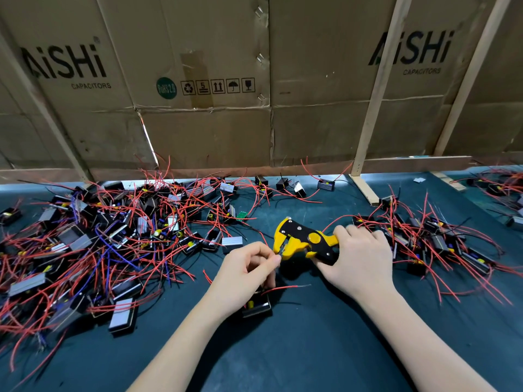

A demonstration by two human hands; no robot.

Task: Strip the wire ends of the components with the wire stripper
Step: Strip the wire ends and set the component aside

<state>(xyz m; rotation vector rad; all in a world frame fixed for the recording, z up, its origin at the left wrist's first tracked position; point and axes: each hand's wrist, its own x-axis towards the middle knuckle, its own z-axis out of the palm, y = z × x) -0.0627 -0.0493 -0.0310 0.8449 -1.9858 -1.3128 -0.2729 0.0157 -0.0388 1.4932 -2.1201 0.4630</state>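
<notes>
Feeding a wire end into the stripper, mid-counter.
Right hand (pixel 358 257) grips the rigid wire stripper (pixel 304 240) by its handles; left hand (pixel 249 267) pinches a thin, limp wire (pixel 278 253) best held close to its tip, its light component (pixel 256 305) resting below.

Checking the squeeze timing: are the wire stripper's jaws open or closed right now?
Open: the wire stripper shows a gap between its yellow jaws, where the left hand feeds a wire end.
</notes>
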